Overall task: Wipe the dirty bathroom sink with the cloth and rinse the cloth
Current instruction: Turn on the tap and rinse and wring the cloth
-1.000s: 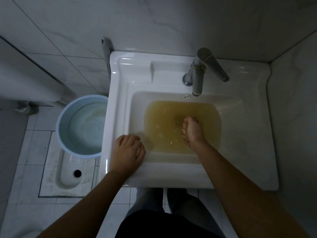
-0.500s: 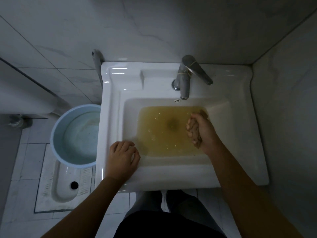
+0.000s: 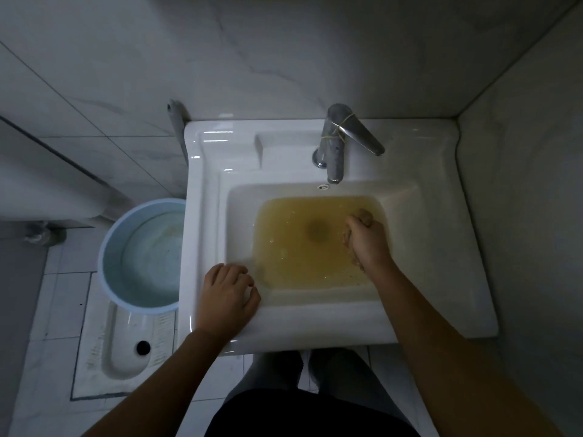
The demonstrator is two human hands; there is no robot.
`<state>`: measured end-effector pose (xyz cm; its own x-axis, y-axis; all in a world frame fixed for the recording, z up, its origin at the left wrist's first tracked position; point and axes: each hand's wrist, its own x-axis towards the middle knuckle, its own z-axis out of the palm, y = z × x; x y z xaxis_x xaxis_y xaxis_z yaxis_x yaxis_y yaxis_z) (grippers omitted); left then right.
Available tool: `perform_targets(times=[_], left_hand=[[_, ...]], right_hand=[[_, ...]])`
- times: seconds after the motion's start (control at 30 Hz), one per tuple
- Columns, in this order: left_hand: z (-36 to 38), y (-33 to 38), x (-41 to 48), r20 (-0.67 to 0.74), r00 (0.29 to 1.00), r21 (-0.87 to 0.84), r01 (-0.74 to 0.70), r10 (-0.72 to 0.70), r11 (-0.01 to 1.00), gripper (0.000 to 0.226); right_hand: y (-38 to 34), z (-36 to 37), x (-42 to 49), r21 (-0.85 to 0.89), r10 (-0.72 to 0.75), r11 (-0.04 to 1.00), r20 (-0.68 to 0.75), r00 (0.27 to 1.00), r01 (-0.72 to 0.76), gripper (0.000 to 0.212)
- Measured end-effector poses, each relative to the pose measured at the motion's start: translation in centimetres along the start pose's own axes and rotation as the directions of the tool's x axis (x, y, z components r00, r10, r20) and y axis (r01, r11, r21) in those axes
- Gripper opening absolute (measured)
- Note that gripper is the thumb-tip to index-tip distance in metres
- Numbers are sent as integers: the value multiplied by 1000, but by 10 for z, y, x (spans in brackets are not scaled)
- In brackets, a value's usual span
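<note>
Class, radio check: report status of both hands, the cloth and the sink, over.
Right hand grips the cloth in murky yellow water. Left hand rests on the sink front rim. Nothing in the way.

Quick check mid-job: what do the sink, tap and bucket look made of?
Sink: likely glazed ceramic, glossy white with sharp highlights. Tap: metal, silver finish, with bright reflections on the lever. Bucket: probably plastic, pale blue, with a smooth thin rim and a soft sheen.
</note>
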<state>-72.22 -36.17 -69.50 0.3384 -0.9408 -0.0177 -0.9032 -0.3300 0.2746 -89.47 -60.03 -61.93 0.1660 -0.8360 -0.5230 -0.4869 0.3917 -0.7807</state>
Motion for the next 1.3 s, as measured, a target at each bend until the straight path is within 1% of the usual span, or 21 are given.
perform_targets(times=[0.1, 0.2, 0.27, 0.33, 0.53, 0.6, 0.67, 0.73, 0.8, 0.83, 0.93, 0.97, 1.0, 1.03, 1.07, 1.1, 1.17, 1.2, 1.23, 1.27, 1.3], left_hand=[[1, 1, -1, 4, 1000, -10, 1, -1, 1000, 30], [2, -1, -1, -2, 1000, -12, 2, -2, 1000, 28], [2, -1, -1, -3, 1000, -18, 9, -9, 1000, 28], [3, 0, -2, -7, 1000, -29, 5, -5, 1000, 28], [3, -2, -3, -35, 999, -44, 6, -7, 999, 30], [4, -2, -2, -45, 999, -54, 6, -8, 999, 31], [5, 0, -2, -55, 998, -55, 6, -10, 998, 31], [6, 1, -2, -69, 998, -52, 1, -5, 999, 32], [7, 0, -1, -80, 997, -50, 0, -4, 999, 31], [6, 0, -1, -81, 997, -49, -3, -1, 999, 29], [7, 0, -2, -94, 996, -42, -14, 10, 999, 26], [6, 0, -1, -96, 995, -39, -16, 12, 999, 27], [5, 1, -1, -87, 996, -37, -15, 12, 999, 28], [3, 1, -2, -75, 997, -34, -13, 10, 999, 30], [3, 2, -3, -67, 998, -33, -10, 7, 999, 32], [1, 3, -3, -65, 998, -35, -8, 5, 999, 33], [1, 3, -2, -69, 998, -35, -4, 1, 999, 32], [1, 3, -2, -67, 998, -37, 1, -3, 999, 32], [0, 3, -2, -69, 998, -36, 3, -5, 999, 31], [1, 2, -2, -70, 998, -34, 4, -6, 999, 31], [1, 2, -1, -70, 998, -33, 4, -6, 999, 31]], right_hand=[[13, 11, 7, -12, 101, 995, -22, 995, -102, 26], [19, 22, 8, 12, 117, 993, -7, 993, -117, 26], [22, 29, 8, 45, 102, 994, -1, 995, -102, 23], [24, 33, 9, 77, 104, 992, -12, 994, -103, 26], [27, 39, 9, 72, 153, 986, -12, 988, -152, 31], [24, 39, 6, 112, 196, 975, -15, 980, -194, 31], [18, 36, 1, 176, 219, 960, 17, 976, -219, 33], [8, 27, -6, 179, 163, 968, 76, 984, -174, 37], [-6, 17, -14, 145, 63, 986, 155, 986, -86, 42], [-11, 12, -18, 147, 24, 988, 192, 981, -53, 40], [-6, 3, -27, 221, -47, 975, 250, 967, -10, 17], [2, 2, -29, 183, -31, 983, 249, 968, -16, 16], [13, 2, -30, 85, 11, 996, 233, 973, -32, 17], [23, 1, -31, -41, 51, 998, 190, 981, -44, 20], [33, -3, -32, -143, 55, 989, 122, 991, -37, 24], [38, -8, -33, -172, 10, 985, 53, 999, -1, 28], [41, -17, -33, -102, -136, 986, -21, 991, 133, 34], [41, -20, -35, -102, -179, 979, -24, 984, 175, 39], [43, -22, -34, -150, -183, 972, 0, 983, 181, 44], [46, -23, -33, -237, -156, 958, 46, 987, 162, 43], [50, -24, -33, -319, -107, 939, 88, 990, 129, 38]])
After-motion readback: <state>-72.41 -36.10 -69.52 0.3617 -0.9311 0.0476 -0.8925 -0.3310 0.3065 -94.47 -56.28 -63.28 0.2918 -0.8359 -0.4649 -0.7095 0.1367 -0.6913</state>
